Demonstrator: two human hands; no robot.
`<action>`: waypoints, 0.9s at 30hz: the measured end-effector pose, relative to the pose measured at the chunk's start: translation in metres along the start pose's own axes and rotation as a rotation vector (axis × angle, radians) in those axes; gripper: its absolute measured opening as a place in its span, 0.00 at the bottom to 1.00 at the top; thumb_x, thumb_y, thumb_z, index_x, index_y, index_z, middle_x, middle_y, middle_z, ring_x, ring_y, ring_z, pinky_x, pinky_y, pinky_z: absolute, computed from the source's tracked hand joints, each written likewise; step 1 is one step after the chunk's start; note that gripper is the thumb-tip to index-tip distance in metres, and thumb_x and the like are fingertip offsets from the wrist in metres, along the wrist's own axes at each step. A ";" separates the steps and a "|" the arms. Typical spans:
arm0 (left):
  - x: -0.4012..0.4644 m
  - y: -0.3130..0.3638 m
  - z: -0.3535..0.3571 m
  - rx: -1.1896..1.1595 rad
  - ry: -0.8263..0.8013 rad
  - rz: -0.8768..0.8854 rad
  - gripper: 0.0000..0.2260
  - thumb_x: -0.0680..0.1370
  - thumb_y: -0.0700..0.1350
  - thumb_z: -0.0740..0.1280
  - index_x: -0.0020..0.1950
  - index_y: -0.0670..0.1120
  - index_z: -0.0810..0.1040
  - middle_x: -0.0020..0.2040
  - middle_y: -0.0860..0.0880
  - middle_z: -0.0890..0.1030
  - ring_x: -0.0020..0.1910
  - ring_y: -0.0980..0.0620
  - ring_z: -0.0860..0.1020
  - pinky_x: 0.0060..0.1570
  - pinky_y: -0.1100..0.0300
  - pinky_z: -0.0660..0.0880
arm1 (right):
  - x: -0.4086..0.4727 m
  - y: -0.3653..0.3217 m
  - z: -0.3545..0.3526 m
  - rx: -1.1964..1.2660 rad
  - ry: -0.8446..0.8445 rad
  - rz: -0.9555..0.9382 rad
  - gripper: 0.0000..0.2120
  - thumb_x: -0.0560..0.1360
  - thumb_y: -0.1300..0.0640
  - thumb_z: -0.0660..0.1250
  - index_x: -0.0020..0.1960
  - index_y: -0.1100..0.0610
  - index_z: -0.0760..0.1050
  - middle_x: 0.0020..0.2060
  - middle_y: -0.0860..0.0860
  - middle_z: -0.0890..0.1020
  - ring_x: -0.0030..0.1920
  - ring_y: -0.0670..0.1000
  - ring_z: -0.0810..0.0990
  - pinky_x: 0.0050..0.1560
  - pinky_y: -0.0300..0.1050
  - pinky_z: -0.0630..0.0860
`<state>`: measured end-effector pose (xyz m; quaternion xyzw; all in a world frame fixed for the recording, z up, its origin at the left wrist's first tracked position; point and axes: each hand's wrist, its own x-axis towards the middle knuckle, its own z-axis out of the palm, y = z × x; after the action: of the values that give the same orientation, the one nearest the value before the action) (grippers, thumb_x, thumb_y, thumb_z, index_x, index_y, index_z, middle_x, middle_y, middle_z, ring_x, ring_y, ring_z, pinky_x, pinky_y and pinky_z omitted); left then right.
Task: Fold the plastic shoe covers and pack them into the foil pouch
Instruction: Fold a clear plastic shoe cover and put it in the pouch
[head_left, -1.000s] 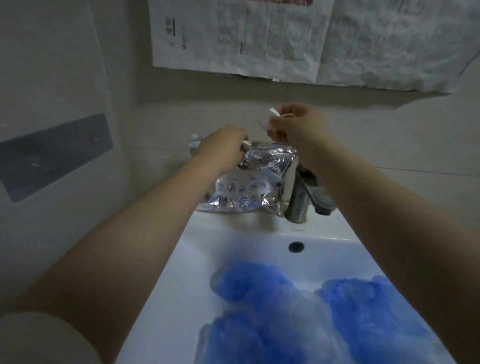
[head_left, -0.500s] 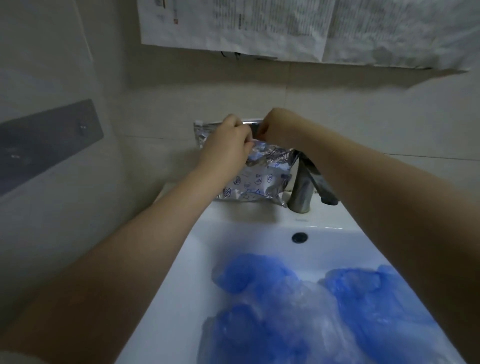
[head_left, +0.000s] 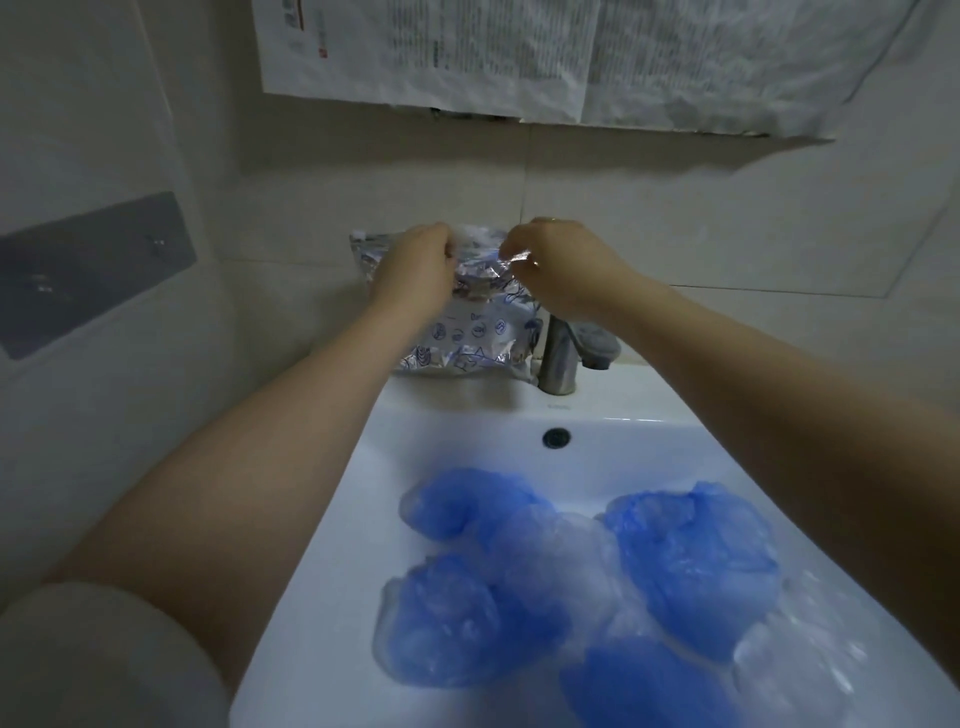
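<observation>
Looking down through the head camera, you have the foil pouch (head_left: 467, 332) standing on the sink (head_left: 467, 410) ledge, just left of the tap (head_left: 558, 358). Your left hand (head_left: 415, 275) and right hand (head_left: 561, 270) both curl over its top edge, each pinching crinkled foil or clear film at the mouth; which, you cannot quite tell. The blue shoe covers (head_left: 571, 571) lie heaped in the basin below the tap, unfolded. Expect them light, limp and slippery: gather each by its elastic rim. The pouch looks thin and springy, so grip its lip.
</observation>
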<state>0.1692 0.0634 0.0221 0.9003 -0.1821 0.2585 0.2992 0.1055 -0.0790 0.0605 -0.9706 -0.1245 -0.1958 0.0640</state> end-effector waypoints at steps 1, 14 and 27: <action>0.000 0.002 -0.002 -0.003 0.009 -0.003 0.08 0.77 0.36 0.61 0.53 0.40 0.78 0.54 0.41 0.79 0.51 0.44 0.76 0.43 0.59 0.65 | 0.000 -0.002 0.001 0.026 -0.013 -0.012 0.15 0.79 0.64 0.55 0.63 0.59 0.72 0.62 0.58 0.75 0.60 0.58 0.73 0.57 0.45 0.68; -0.008 0.000 -0.001 -0.039 -0.049 0.139 0.07 0.75 0.35 0.63 0.49 0.37 0.79 0.52 0.40 0.78 0.51 0.44 0.75 0.46 0.63 0.64 | 0.051 -0.014 0.025 -0.020 -0.393 -0.055 0.19 0.70 0.54 0.70 0.58 0.59 0.74 0.53 0.54 0.80 0.51 0.55 0.78 0.54 0.47 0.73; 0.003 -0.020 0.010 -0.157 0.049 -0.010 0.03 0.75 0.39 0.66 0.47 0.42 0.79 0.51 0.42 0.79 0.49 0.45 0.78 0.52 0.58 0.71 | 0.069 -0.002 0.029 -0.122 -0.409 -0.014 0.14 0.75 0.52 0.66 0.56 0.60 0.76 0.44 0.54 0.77 0.42 0.52 0.73 0.33 0.37 0.64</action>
<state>0.1851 0.0721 0.0084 0.8683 -0.1902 0.2639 0.3745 0.1775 -0.0571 0.0616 -0.9913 -0.1296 -0.0023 -0.0229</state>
